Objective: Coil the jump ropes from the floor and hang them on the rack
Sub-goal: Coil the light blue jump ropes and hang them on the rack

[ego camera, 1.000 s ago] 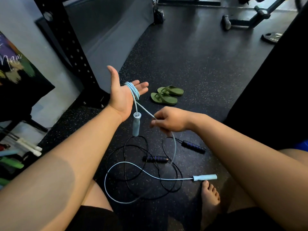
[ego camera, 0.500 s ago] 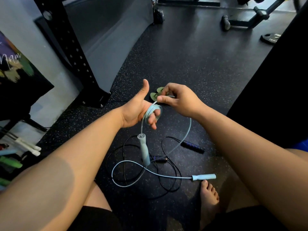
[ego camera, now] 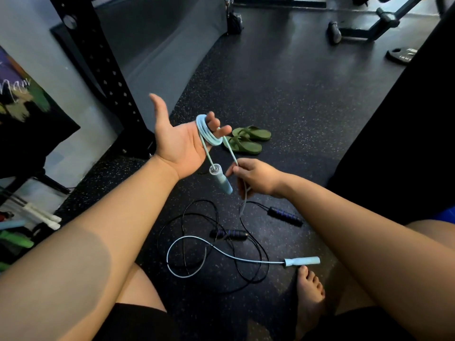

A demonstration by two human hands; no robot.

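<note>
My left hand [ego camera: 179, 141] is palm up with the fingers spread, and several turns of the light blue jump rope [ego camera: 208, 132] are wound around those fingers. One blue handle [ego camera: 221, 182] dangles below the palm. My right hand [ego camera: 256, 178] pinches the blue cord just under the coil. The rest of that cord loops on the floor to its second handle [ego camera: 302, 261]. A black jump rope [ego camera: 221, 242] with dark padded handles [ego camera: 284, 216] lies tangled on the floor beneath.
A pair of green sandals [ego camera: 247, 140] lies on the black rubber floor beyond my hands. A black perforated rack post [ego camera: 98, 60] stands at left. My bare foot [ego camera: 310, 291] rests near the blue handle. A weight plate [ego camera: 401, 55] and bench legs are far right.
My left hand has opened and turned palm up with another turn on its fingers. My right hand dropped from above the coil to below it, sliding along the cord. The floor loop shrank.
</note>
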